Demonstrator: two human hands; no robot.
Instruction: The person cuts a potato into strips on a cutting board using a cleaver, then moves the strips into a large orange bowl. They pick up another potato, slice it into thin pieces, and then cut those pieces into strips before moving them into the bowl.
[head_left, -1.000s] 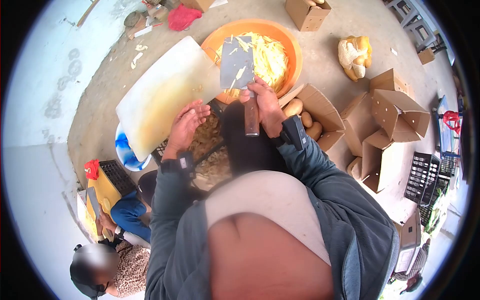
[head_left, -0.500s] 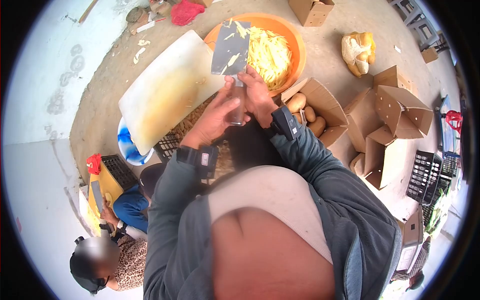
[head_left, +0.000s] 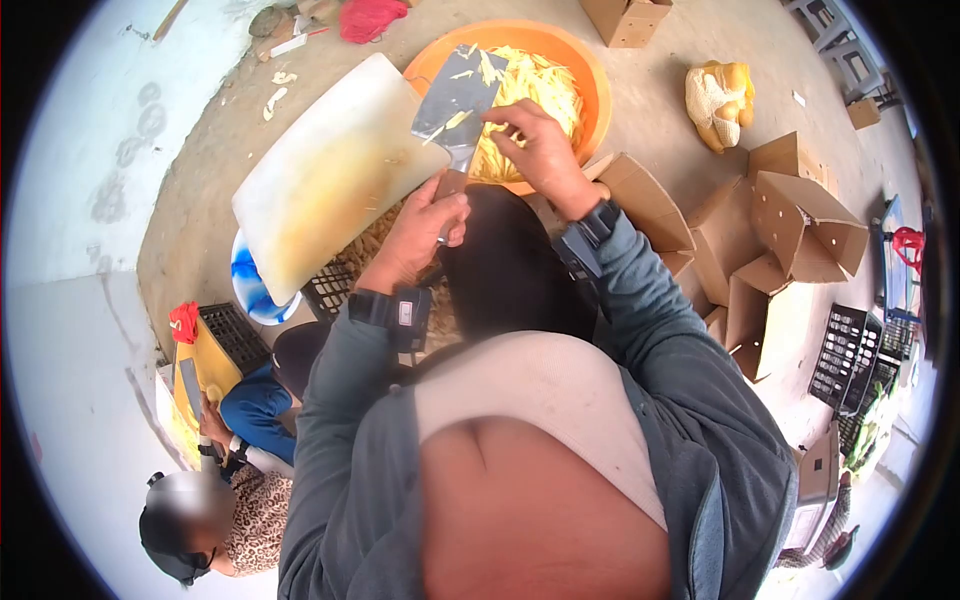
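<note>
My left hand (head_left: 425,228) is closed around the brown handle of a cleaver (head_left: 440,105), its broad grey blade pointing up and away from me. A few pale strips cling to the blade. Just right of the blade is my right hand (head_left: 545,155), fingers partly bent and apart, with nothing visible in them. Behind the blade, an orange basin (head_left: 601,95) holds a heap of pale yellow potato strips (head_left: 545,95). A white cutting board (head_left: 320,190) with a yellowish stain lies tilted to the left of my left hand.
Cardboard boxes (head_left: 810,215) stand open on the right. A net bag (head_left: 718,105) lies on the floor beyond. Under the board are a blue-and-white basin (head_left: 255,285) and a black crate (head_left: 328,288). At lower left, a co-worker (head_left: 255,520) holds a knife (head_left: 190,385).
My right hand has left the cleaver's handle and moved up and right beside the blade. The cleaver now leans more to the right, held by my left hand alone.
</note>
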